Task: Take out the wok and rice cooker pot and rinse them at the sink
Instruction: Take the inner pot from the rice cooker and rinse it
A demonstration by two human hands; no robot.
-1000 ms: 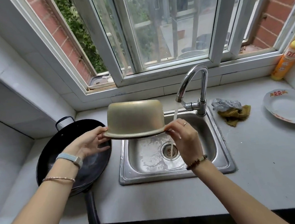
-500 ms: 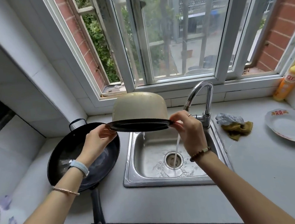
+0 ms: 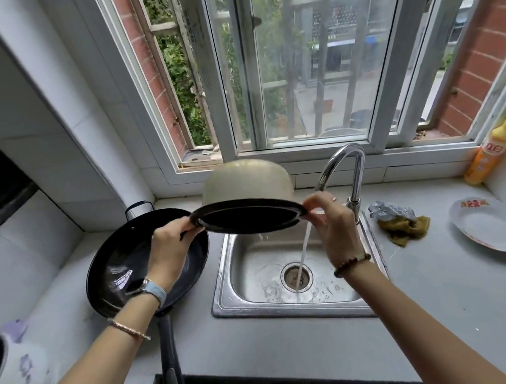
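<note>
Head camera view, looking down at a kitchen sink (image 3: pixel 223 297) set in a grey tabletop (image 3: pixel 437 313) below a window (image 3: pixel 296 67).

Both hands hold a rice cooker pot (image 3: pixel 246 178) upside down in the air above the back of the sink. Its pale rounded bottom points up and away, and its dark opening tilts toward the camera. The left hand (image 3: pixel 171 246) pinches the rim on the left side, fingers closed on it. The right hand (image 3: pixel 336 224) pinches the rim on the right side, thumb and fingers closed on it, a ring on one finger. The left wrist wears a light blue watch band and a thin bracelet; the right wrist wears a beaded bracelet.

A curved metal tap (image 3: pixel 350 172) stands at the back right of the sink. A thin stream of water (image 3: pixel 303 248) runs from it, passing just beside the pot's right rim and falling onto the drain (image 3: pixel 296 277).

A black wok (image 3: pixel 115 272) rests on the tabletop just left of the sink, partly behind the left hand, its long handle pointing toward the camera.

To the right of the sink lie a silver scourer (image 3: pixel 391 209) and a brownish cloth (image 3: pixel 406 229), touching each other. Further right sits a white plate (image 3: pixel 490 224) with red markings. A yellow and orange bottle (image 3: pixel 490 152) stands against the wall near the window's right corner
</note>
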